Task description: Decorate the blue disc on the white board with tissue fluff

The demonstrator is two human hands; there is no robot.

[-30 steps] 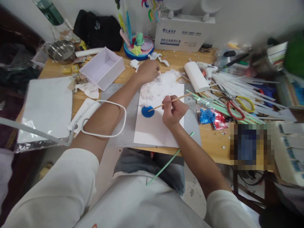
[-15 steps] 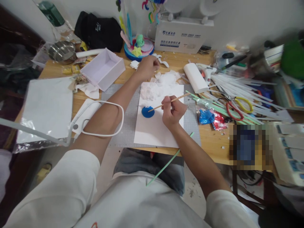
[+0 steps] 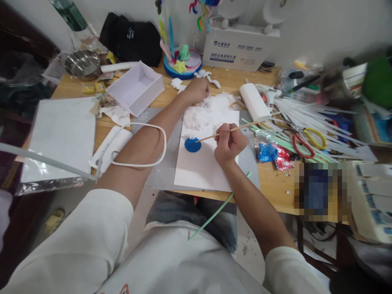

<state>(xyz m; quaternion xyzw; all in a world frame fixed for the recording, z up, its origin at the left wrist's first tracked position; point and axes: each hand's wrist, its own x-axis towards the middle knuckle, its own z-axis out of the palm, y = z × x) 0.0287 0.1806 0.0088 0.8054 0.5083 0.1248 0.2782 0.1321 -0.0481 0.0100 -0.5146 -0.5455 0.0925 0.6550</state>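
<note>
My right hand [image 3: 230,143] grips a thin wooden stick [image 3: 210,136] between thumb and fingers. The stick's tip rests at a flat blue disc [image 3: 192,145] on a white sheet [image 3: 199,171]. White cotton-like fluff [image 3: 195,119] lies on the sheet just above the disc and touches its upper edge. Farther back, my left hand [image 3: 198,90] is closed with fingers curled down at the back of a pile of white fluff [image 3: 219,101]; whatever its fingertips hold is hidden.
A white cord [image 3: 139,165] loops over my left forearm. A lilac open box [image 3: 136,90] stands at the back left. To the right are a white roll [image 3: 255,102], a glue gun [image 3: 270,96], scissors [image 3: 303,143] and many white strips [image 3: 318,116]. A grey cutting mat [image 3: 159,175] lies underneath.
My left hand has curled down towards the white fluff. The right hand has shifted slightly right with the stick, whose tip still meets the blue disc. The whole view has shifted a little.
</note>
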